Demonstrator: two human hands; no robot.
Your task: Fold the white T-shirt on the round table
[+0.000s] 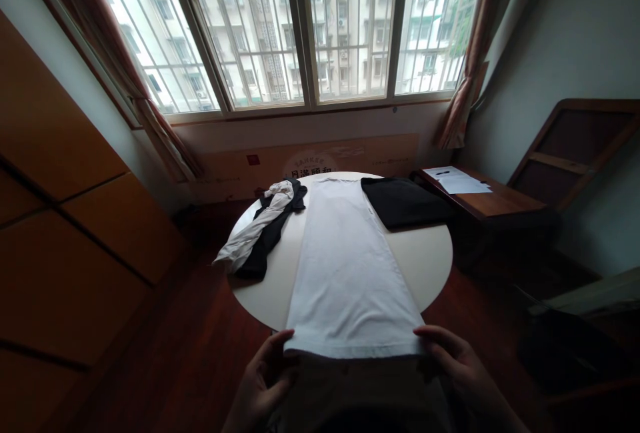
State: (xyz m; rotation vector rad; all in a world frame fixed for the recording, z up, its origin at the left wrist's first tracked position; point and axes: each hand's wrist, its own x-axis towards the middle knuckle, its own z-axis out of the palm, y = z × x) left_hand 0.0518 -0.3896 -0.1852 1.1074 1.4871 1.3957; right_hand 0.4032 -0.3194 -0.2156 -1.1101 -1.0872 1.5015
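A pair of white trousers, folded lengthwise, stretches from the far side of the round white table to its near edge. The hem end hangs past that edge toward me. My left hand pinches the left corner of the hem between thumb and fingers. At the right corner, my right hand grips the hem in the same way. Soft creases run across the cloth just above the hem. The far end of the trousers lies flat, with a slightly rumpled edge.
Crumpled black and off-white clothes lie on the table's left side. A folded black garment rests at the back right, partly over the rim. Beyond it stands a wooden side table with papers. An orange-brown cabinet is at left.
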